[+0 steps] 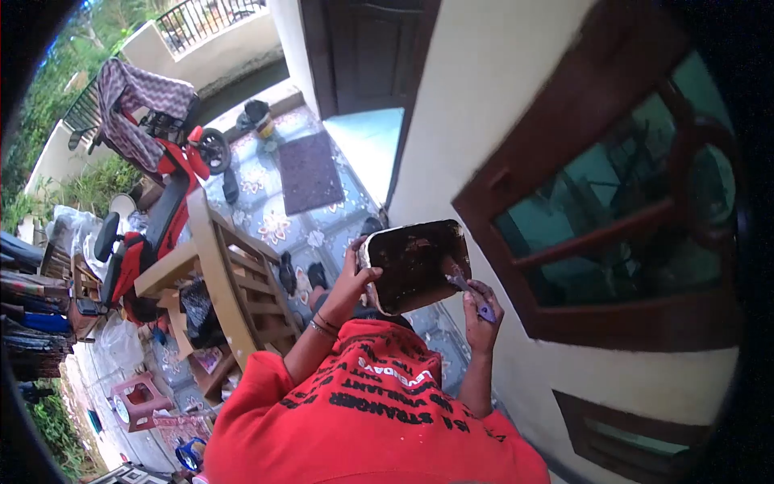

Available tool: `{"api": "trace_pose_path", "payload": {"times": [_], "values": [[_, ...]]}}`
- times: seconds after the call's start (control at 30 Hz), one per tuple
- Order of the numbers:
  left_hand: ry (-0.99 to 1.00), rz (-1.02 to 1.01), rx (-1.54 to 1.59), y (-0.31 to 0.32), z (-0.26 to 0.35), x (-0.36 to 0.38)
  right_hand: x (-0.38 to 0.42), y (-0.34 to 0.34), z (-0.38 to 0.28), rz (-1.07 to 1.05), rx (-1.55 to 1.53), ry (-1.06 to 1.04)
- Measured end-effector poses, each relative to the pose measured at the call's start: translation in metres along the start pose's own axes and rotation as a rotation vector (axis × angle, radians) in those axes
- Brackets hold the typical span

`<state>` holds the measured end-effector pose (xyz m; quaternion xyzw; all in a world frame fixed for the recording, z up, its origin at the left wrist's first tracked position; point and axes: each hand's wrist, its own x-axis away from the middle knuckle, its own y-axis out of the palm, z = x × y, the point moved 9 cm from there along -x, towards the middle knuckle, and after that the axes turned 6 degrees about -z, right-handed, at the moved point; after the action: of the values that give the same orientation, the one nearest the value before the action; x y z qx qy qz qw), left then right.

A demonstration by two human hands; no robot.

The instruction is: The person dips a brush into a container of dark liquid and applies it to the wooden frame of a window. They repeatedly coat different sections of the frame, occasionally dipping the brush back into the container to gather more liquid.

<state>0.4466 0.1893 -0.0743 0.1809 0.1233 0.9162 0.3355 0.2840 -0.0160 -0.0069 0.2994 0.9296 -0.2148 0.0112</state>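
Note:
My left hand grips the left rim of a rectangular container, its inside coated dark brown and its rim pale and stained. The thumb lies over the near edge, and the fingers are partly hidden behind the wall. In my right hand is a paintbrush with a purple handle. Its bristle end rests inside the container near the right wall, reddish brown in colour. Whether the bristles touch the bottom cannot be made out.
To the right, a wall holds a brown-framed window. A wooden bench and a red motorbike stand at left. On the tiled floor lie a doormat, sandals and a pink stool. A dark door is ahead.

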Motion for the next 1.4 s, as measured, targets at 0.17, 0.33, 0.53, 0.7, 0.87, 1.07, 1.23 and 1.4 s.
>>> {"api": "trace_pose_path", "payload": {"times": [0.17,0.33,0.53,0.7,0.87,1.07,1.23,1.4], "values": [[0.032,0.042,0.179,-0.084,0.037,-0.042,-0.067,0.085,-0.015,-0.03,-0.114,0.068],[0.201,0.101,0.187,-0.175,0.093,-0.07,-0.135,0.184,-0.068,-0.178,0.021,-0.006],[0.088,0.229,0.345,-0.279,0.12,-0.07,-0.195,0.294,-0.111,-0.328,0.053,-0.076],[0.228,0.279,0.45,-0.326,0.129,-0.068,-0.231,0.348,-0.136,-0.351,0.222,-0.29],[0.285,0.338,0.441,-0.347,0.153,-0.071,-0.265,0.388,-0.117,-0.486,0.027,-0.091],[0.368,0.386,0.465,-0.388,0.165,-0.111,-0.32,0.442,-0.103,-0.555,-0.164,0.049],[0.354,0.489,0.462,-0.416,0.194,-0.167,-0.403,0.491,-0.113,-0.728,-0.152,0.018],[0.402,0.639,0.382,-0.443,0.249,-0.242,-0.498,0.518,-0.14,-0.806,-0.054,-0.229]]}}
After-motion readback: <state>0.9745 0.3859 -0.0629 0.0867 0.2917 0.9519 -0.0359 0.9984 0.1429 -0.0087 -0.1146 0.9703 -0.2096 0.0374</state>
